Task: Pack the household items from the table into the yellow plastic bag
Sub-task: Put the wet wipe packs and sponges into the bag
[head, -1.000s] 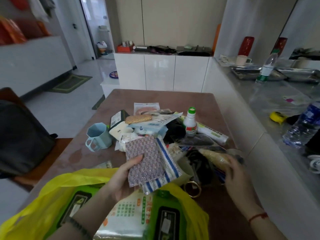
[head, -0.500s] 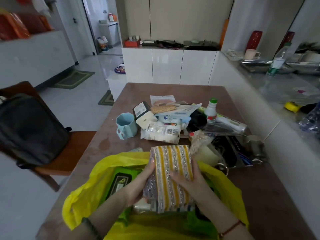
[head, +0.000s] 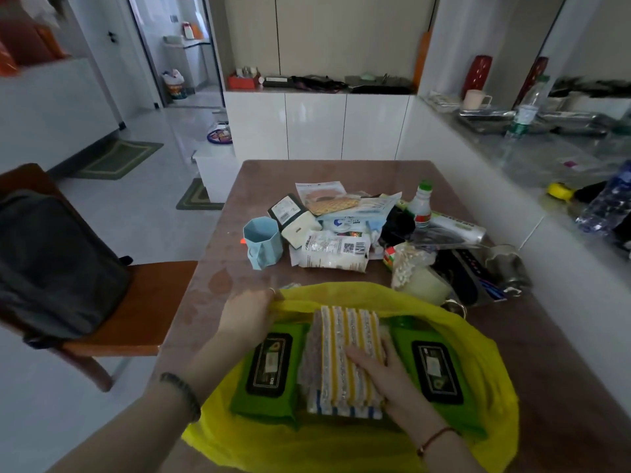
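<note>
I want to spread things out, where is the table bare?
Bare table lies beyond the pile, toward the white cabinets, and left of the blue cup. Crowded: from the cup across to the steel cup.

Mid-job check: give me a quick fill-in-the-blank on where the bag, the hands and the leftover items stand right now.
1. The striped sponge pack lies in the yellow bag between two ____ wipe packs.
2. The right hand presses flat on the ____ pack.
3. The left hand grips the bag's ____.
4. The blue cup stands on the ____, not yet packed.

Missing words: green; sponge; rim; table
</note>
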The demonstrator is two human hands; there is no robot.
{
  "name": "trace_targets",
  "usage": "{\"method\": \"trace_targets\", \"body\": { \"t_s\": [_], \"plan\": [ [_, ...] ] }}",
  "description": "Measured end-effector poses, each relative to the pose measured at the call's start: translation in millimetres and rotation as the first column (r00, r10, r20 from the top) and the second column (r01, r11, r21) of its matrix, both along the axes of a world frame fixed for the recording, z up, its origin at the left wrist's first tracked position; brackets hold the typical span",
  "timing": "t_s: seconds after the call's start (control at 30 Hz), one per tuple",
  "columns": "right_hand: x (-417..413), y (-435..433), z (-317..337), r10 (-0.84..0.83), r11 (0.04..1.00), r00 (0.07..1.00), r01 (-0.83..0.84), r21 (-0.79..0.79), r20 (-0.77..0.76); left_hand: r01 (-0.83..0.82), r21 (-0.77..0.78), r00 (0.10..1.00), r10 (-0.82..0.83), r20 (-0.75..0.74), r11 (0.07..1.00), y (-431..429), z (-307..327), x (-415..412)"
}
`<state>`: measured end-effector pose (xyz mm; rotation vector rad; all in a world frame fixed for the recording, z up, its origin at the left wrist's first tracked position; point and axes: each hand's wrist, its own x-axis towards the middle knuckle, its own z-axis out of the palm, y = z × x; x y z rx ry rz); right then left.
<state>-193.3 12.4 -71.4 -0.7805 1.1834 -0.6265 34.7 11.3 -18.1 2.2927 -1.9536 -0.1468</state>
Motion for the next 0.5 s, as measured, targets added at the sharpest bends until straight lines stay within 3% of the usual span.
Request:
{"method": "trace_targets", "body": {
  "t_s": [0.1, 0.2, 0.27, 0.37, 0.43, 0.5],
  "plan": [
    [31, -7, 4, -0.016, 0.990, 0.994, 0.000, -0.142, -0.111, -0.214, -0.162, 0.879, 0.118, -0.462, 0.963, -8, 14, -1],
    [48, -13, 4, -0.052, 0.937, 0.915, -0.093, -0.336, -0.400, -0.274, -0.171, 0.749, 0.099, -0.655, 0.946, -13, 23, -1],
    [48, -11, 6, -0.067, 0.900, 0.876, -0.154, -0.409, -0.478, -0.277, -0.181, 0.710, 0.074, -0.700, 0.944, -14, 26, 2],
    [43, -7, 5, -0.059, 0.889, 0.898, -0.152, -0.433, -0.436, -0.163, -0.154, 0.785, 0.034, -0.618, 0.974, -12, 23, 4],
    [37, -8, 7, -0.058, 0.922, 0.934, -0.085, -0.378, -0.352, -0.010, -0.258, 0.918, -0.093, -0.385, 0.966, -8, 20, -2],
    [27, -14, 12, -0.082, 0.959, 0.971, 0.016, -0.283, -0.224, 0.242, -0.407, 0.943, -0.312, -0.115, 0.881, -3, 17, -16]
  ]
}}
